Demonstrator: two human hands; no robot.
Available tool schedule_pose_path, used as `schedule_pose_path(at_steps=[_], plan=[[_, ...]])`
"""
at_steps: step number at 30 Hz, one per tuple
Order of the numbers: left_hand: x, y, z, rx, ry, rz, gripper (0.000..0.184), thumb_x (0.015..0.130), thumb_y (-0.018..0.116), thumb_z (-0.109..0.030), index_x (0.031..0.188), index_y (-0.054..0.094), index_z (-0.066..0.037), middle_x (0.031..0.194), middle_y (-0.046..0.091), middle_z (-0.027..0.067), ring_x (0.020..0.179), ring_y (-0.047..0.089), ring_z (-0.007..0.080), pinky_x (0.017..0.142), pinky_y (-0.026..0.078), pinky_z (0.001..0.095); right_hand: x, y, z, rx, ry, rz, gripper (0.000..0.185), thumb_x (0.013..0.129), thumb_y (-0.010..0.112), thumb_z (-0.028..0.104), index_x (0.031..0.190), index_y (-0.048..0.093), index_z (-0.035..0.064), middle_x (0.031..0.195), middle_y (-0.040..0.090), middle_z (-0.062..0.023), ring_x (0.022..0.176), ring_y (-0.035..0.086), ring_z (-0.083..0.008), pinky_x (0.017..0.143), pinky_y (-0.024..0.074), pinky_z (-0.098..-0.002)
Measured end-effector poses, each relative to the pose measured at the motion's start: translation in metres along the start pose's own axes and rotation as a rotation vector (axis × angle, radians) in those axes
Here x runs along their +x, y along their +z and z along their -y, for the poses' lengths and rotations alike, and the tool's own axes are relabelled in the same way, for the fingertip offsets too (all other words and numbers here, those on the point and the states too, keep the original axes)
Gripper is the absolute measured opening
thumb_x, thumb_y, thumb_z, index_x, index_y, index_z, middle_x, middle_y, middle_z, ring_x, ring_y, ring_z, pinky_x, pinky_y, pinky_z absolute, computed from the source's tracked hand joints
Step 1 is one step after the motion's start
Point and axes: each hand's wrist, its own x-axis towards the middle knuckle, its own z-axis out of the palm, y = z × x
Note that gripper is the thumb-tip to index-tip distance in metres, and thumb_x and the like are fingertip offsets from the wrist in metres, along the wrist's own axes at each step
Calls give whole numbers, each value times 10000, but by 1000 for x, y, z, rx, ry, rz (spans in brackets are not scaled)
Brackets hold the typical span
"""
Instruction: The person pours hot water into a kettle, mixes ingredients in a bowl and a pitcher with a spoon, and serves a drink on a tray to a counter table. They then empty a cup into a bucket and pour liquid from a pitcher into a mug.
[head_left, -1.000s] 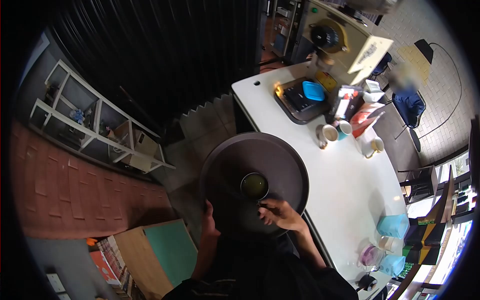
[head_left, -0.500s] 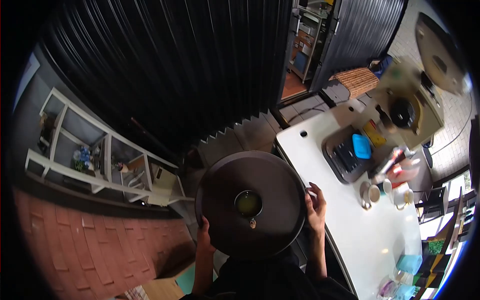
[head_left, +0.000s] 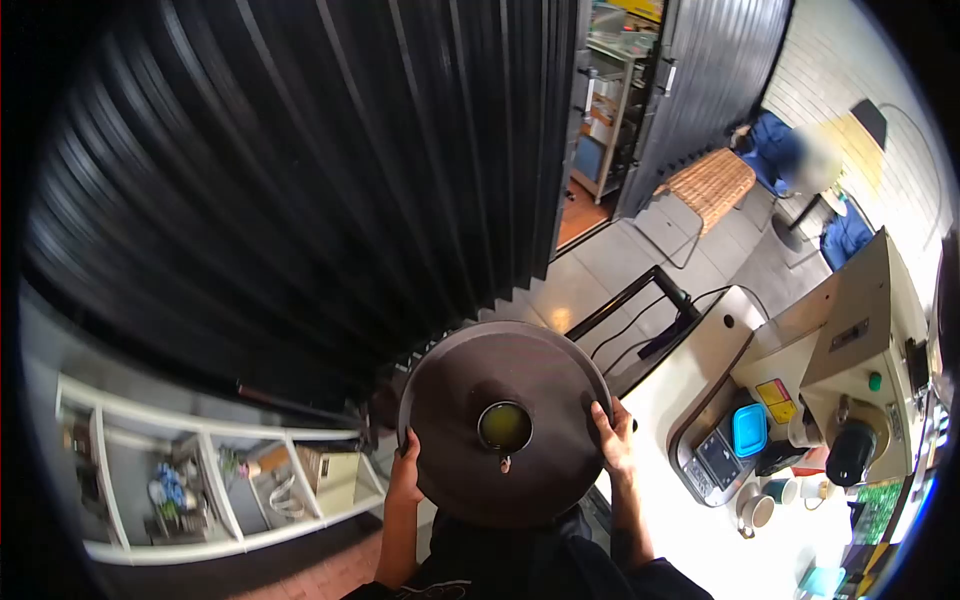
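Observation:
A round dark brown serving tray is held level in front of my body. Near its middle stands a cup of greenish-yellow liquid, its handle pointing toward me. My left hand grips the tray's left rim, the thumb over the edge. On the right rim my right hand has its thumb on top and its fingers at the side and beneath. The undersides of both hands' grips are hidden by the tray.
A white counter on the right bears a coffee grinder, a digital scale, a blue container and mugs. Ahead stands a black corrugated partition with an opening. A white shelf is at left; a wicker bench sits beyond.
My view has turned, so the counter's items and the partition opening appear shifted. My right thumb now rests over the tray's rim, where before the fingers were more raised at its side.

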Motion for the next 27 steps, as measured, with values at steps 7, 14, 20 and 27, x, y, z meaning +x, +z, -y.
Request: schedule_pose_path(at_steps=[7,14,20,27], plan=[[151,70,-75,453,-124,-12,948,924,657,-560,1542,218,10,1529,385,194,1375,446,310,1081,443,480,81,39,-18,-42,-171,-616,419,984,669,359,1151,641,-24,953,633,-28,883,553,-113,799,472,-283],[337,127,-122,786,-188,182,825,918,673,-543,1478,399,-2,1499,432,155,1372,411,258,1105,382,423,118,84,-7,-28,-138,-937,302,1019,605,318,902,561,44,748,481,37,710,428,-70,617,357,-271],[400,226,-160,772,-252,536,676,971,656,-442,1443,455,-3,1464,494,129,1337,475,227,1091,417,378,143,122,34,220,-22,-1069,369,1036,564,290,1109,607,-69,903,602,-61,880,526,-130,787,445,-311],[429,343,-163,942,-338,636,699,969,648,-466,1411,469,46,1412,544,130,1318,495,214,1092,412,370,187,109,67,285,-50,-1225,277,1042,548,225,1006,586,-47,825,561,-30,814,487,-107,735,431,-298]])
